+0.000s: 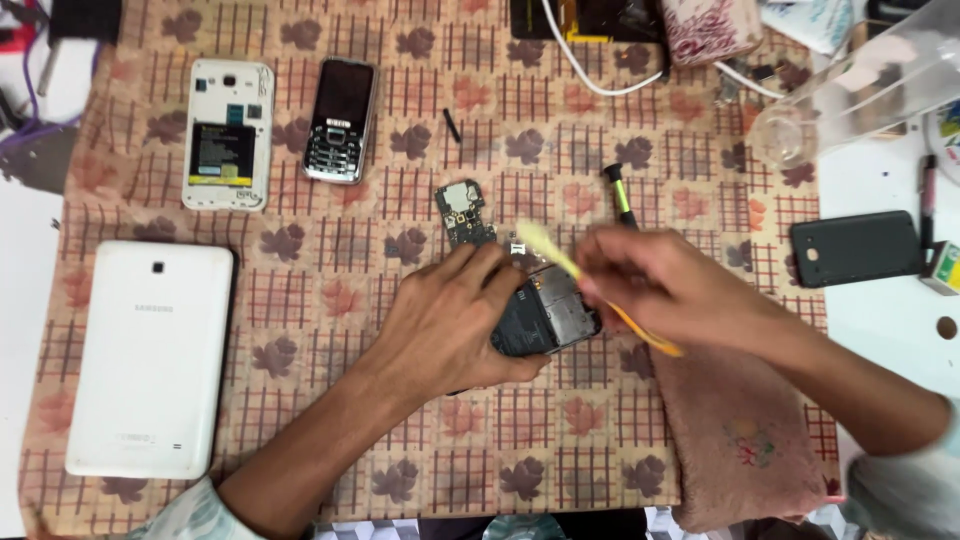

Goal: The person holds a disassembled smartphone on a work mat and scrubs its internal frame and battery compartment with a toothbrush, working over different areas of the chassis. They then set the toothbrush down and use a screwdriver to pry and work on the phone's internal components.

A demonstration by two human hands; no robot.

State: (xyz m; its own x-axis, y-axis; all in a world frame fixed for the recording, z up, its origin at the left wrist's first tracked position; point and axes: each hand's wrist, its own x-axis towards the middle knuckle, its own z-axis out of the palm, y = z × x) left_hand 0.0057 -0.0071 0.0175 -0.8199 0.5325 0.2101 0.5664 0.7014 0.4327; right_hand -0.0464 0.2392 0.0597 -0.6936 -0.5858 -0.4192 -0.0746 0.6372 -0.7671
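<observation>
Left hand (pixel 450 325): lies palm down over the opened dark phone (pixel 545 315), fingers clasped on its left side, pinning it to the patterned cloth (pixel 400 440)
Right hand (pixel 670 290): closed around a yellow brush (pixel 565 262), blurred, its pale tip just above the phone's upper edge
Opened phone: at the middle of the worktop, tilted, inner parts showing
Circuit board (pixel 463 213): just beyond the left hand's fingertips, apart from the phone
Screwdriver (pixel 620 192): behind the right hand
Far left corner: white phone with its back off (pixel 228 133), keypad phone (pixel 341 120) beside it
Left edge: white tablet (pixel 150 358), face down
Right edge: dark back cover (pixel 856 248) on bare white worktop
Near right: pink towel (pixel 740 440) under the right forearm
</observation>
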